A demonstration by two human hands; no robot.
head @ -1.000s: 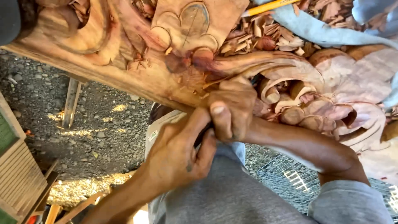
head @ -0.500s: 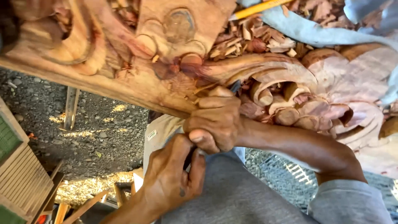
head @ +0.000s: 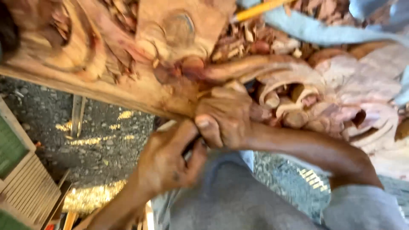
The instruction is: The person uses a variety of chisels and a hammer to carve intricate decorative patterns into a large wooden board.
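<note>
Wood fills the upper half: a big carved panel (head: pixel 140 85) of scrolls and leaves, running from nine o'clock across to three, stiff and heavy by the look of it, its thin curls likely brittle. Below it, grey trousers (head: pixel 238 200), gravel ground (head: pixel 102 145) at eight o'clock. Right hand (head: pixel 226 117) sits dead centre, fisted against the panel's lower edge, seemingly clamped on a carving tool (head: pixel 191 147), though blur hides the blade. Left hand (head: pixel 168 164), touching it at seven o'clock, wraps the tool's dark handle end. Best gripped low on that handle, I'd judge. Yellow pencil (head: pixel 260 9) lies at twelve among wood chips (head: pixel 238 42).
</note>
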